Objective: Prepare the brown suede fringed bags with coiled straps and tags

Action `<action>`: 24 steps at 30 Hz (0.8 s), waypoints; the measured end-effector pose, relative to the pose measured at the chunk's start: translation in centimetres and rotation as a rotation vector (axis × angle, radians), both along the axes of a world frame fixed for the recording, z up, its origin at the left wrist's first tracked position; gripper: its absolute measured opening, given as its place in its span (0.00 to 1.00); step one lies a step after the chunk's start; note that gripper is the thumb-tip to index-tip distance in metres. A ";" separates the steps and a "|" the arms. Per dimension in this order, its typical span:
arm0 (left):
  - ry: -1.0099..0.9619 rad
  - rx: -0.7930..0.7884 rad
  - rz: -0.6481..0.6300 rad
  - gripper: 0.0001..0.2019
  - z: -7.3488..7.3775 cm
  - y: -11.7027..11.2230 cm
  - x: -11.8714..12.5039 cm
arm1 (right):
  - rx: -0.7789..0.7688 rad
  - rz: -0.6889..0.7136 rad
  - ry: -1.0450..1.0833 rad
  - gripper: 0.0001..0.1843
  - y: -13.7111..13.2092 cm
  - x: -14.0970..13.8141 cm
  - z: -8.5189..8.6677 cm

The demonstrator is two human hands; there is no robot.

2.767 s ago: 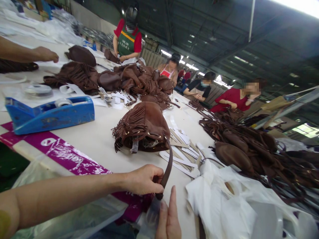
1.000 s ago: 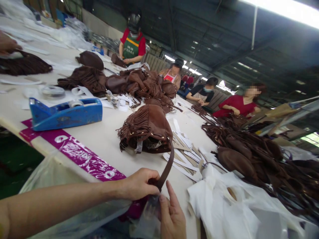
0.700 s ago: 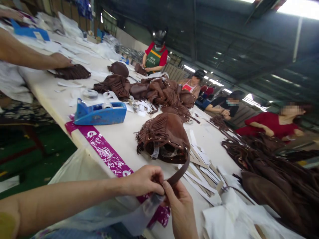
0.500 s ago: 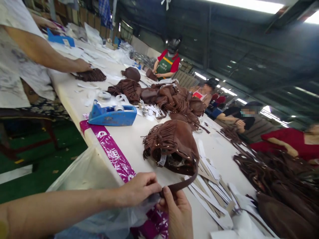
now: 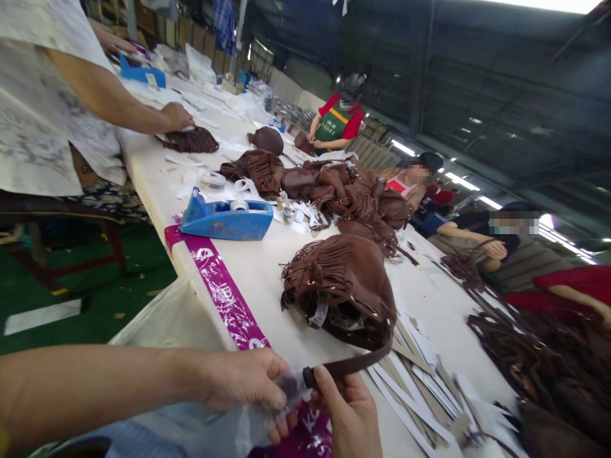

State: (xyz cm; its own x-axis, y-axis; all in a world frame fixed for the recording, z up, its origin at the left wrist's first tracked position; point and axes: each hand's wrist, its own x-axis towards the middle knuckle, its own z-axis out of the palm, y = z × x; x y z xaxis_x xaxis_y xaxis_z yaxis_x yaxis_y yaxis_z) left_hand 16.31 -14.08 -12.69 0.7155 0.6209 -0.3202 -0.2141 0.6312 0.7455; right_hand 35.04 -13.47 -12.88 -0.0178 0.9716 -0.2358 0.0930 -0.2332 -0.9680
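A brown leather bag with fringe lies on its side on the white table, its opening towards me. Its strap curves down to my right hand, which pinches it near the end between thumb and fingers. Just left of the strap's end, my left hand is closed on a piece of thin clear plastic. A dark piece shows through that plastic, and I cannot make out what it is. Purple printed plastic lies below both hands.
A blue tape dispenser stands beyond a purple printed strip. Brown bags are heaped mid-table. Paper strips lie to the right, near more brown bags. A co-worker's hand rests on a fringed piece at left.
My left hand has moved slightly left and down, away from the strap's end, with clear plastic now showing between. My right hand still pinches the strap. The whole view has shifted.
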 end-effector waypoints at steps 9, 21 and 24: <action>0.075 0.150 0.050 0.11 0.3 0.3 0.7 | 0.111 -0.058 -0.031 0.20 0.1 -0.2 2.1; 0.142 0.248 0.029 0.19 0.7 1.0 2.9 | 0.179 0.115 -0.008 0.15 0.9 0.8 2.2; 0.105 0.230 0.044 0.22 0.3 1.5 3.4 | 0.185 0.192 0.009 0.14 1.2 1.1 2.2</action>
